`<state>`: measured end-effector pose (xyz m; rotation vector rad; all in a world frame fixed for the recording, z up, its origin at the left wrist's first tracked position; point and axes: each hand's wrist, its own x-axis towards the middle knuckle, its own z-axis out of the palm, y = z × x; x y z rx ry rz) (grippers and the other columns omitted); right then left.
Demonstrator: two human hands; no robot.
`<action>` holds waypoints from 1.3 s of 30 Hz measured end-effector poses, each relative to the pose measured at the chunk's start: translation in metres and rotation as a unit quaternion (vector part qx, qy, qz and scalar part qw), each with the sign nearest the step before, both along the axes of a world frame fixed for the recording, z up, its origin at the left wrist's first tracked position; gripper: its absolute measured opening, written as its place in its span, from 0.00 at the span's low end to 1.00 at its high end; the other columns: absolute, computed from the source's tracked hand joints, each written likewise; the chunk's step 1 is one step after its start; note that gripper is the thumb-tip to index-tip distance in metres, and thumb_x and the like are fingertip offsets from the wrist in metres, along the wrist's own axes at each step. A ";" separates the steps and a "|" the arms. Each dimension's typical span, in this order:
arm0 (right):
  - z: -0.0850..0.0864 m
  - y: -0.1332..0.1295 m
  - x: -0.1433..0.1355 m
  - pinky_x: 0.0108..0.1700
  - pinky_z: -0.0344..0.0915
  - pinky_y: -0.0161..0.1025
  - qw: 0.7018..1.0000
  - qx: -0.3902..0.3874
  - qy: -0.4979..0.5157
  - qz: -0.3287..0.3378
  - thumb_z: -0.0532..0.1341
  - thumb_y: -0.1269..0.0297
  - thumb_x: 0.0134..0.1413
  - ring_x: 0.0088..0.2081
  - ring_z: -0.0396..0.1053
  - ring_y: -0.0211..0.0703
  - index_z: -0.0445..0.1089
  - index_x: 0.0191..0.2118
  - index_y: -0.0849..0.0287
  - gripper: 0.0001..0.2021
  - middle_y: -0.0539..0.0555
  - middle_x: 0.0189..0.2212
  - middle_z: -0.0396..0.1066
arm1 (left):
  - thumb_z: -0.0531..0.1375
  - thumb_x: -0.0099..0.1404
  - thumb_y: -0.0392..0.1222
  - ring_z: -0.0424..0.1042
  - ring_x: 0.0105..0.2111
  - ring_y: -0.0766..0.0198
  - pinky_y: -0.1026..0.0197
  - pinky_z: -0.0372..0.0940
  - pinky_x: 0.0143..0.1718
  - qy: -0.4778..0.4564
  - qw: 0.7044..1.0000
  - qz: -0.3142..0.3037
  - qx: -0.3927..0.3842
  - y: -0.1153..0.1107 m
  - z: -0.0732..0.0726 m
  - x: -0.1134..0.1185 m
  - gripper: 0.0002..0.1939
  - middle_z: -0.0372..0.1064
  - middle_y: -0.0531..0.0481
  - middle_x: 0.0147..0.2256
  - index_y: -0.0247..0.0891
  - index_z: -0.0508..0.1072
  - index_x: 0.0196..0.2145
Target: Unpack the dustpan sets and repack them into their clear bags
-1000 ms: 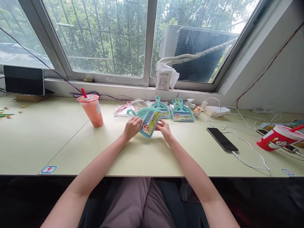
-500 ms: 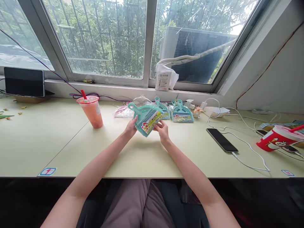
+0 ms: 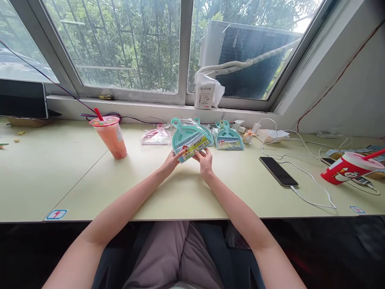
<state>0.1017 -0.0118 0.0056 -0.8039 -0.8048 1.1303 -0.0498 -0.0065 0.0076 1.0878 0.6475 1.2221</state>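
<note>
A teal mini dustpan and brush set (image 3: 187, 136) in a clear plastic bag with a yellow label is held above the desk. My left hand (image 3: 172, 162) grips its lower left edge, and my right hand (image 3: 205, 161) pinches the bottom edge near the label. Its handle points up and to the left. Behind it, partly covered, is another teal set (image 3: 207, 130). To the right lie more bagged teal sets (image 3: 229, 138), and a pink bagged set (image 3: 157, 136) lies to the left.
A cup of orange-pink drink (image 3: 110, 138) with a red straw stands at left; a tablet (image 3: 22, 99) is beyond it. On the right are a phone (image 3: 279, 171) on a white cable and a red cup (image 3: 345, 170). A packet (image 3: 206, 94) sits on the windowsill.
The held dustpan set has turned so its handle points more upward and its label sits lower. My left hand has shifted from its side toward the bottom edge. The camera view shifted slightly.
</note>
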 end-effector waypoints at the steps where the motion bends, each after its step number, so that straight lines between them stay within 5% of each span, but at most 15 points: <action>1: 0.000 -0.001 -0.001 0.47 0.77 0.48 1.000 0.001 -0.002 0.000 0.70 0.65 0.41 0.39 0.77 0.45 0.63 0.44 0.58 0.23 0.53 0.36 0.77 | 0.70 0.54 0.49 0.71 0.53 0.48 0.49 0.63 0.55 0.000 1.000 0.012 -0.001 0.000 0.000 0.001 0.29 0.73 0.39 0.52 0.35 0.72 0.50; 7: 0.001 -0.004 -0.004 0.47 0.77 0.47 1.000 0.000 -0.009 0.004 0.68 0.66 0.43 0.38 0.77 0.44 0.62 0.43 0.57 0.20 0.53 0.36 0.76 | 0.66 0.56 0.47 0.72 0.50 0.50 0.49 0.66 0.52 -0.003 0.994 0.106 -0.020 0.000 -0.006 0.002 0.25 0.74 0.41 0.48 0.35 0.69 0.48; 13: -0.001 0.002 0.001 0.43 0.77 0.42 0.998 -0.030 0.009 0.047 0.66 0.69 0.44 0.31 0.76 0.37 0.62 0.41 0.55 0.17 0.47 0.33 0.75 | 0.65 0.55 0.49 0.71 0.51 0.49 0.47 0.65 0.52 0.044 0.991 0.121 0.033 0.007 -0.014 -0.002 0.25 0.73 0.42 0.49 0.37 0.67 0.48; 20: -0.003 0.009 0.011 0.35 0.76 0.37 0.996 -0.070 0.024 0.042 0.66 0.61 0.49 0.28 0.75 0.38 0.67 0.38 0.58 0.12 0.49 0.30 0.76 | 0.64 0.56 0.52 0.66 0.55 0.46 0.44 0.60 0.56 0.124 0.979 0.131 0.095 0.008 -0.020 0.001 0.28 0.70 0.40 0.51 0.38 0.64 0.51; 23: -0.005 0.008 0.012 0.37 0.77 0.39 0.999 -0.049 0.003 0.009 0.68 0.60 0.47 0.30 0.75 0.39 0.69 0.37 0.60 0.13 0.50 0.31 0.76 | 0.67 0.53 0.50 0.53 0.64 0.41 0.42 0.49 0.62 0.218 0.932 0.266 0.118 -0.005 -0.014 0.003 0.39 0.58 0.34 0.61 0.37 0.58 0.58; 26: -0.006 0.007 0.010 0.39 0.77 0.42 0.999 -0.046 -0.025 -0.016 0.69 0.60 0.46 0.30 0.75 0.40 0.70 0.35 0.62 0.13 0.51 0.29 0.76 | 0.69 0.53 0.50 0.36 0.68 0.40 0.41 0.37 0.65 0.331 0.838 0.395 0.180 -0.017 -0.001 0.001 0.44 0.45 0.33 0.66 0.39 0.54 0.61; 32: -0.006 0.002 0.000 0.38 0.78 0.45 0.997 -0.021 -0.079 0.002 0.71 0.59 0.44 0.30 0.76 0.42 0.71 0.34 0.62 0.15 0.50 0.25 0.75 | 0.58 0.66 0.47 0.65 0.48 0.46 0.47 0.52 0.52 0.517 0.756 0.305 0.262 -0.020 0.013 -0.006 0.10 0.70 0.40 0.40 0.40 0.71 0.40; 39: -0.010 0.001 -0.005 0.34 0.78 0.42 0.994 -0.024 -0.107 -0.001 0.71 0.57 0.43 0.27 0.75 0.41 0.70 0.32 0.62 0.15 0.49 0.25 0.75 | 0.54 0.68 0.39 0.67 0.40 0.51 0.52 0.55 0.43 0.556 0.707 0.297 0.320 -0.018 0.010 -0.006 0.07 0.69 0.42 0.35 0.40 0.71 0.35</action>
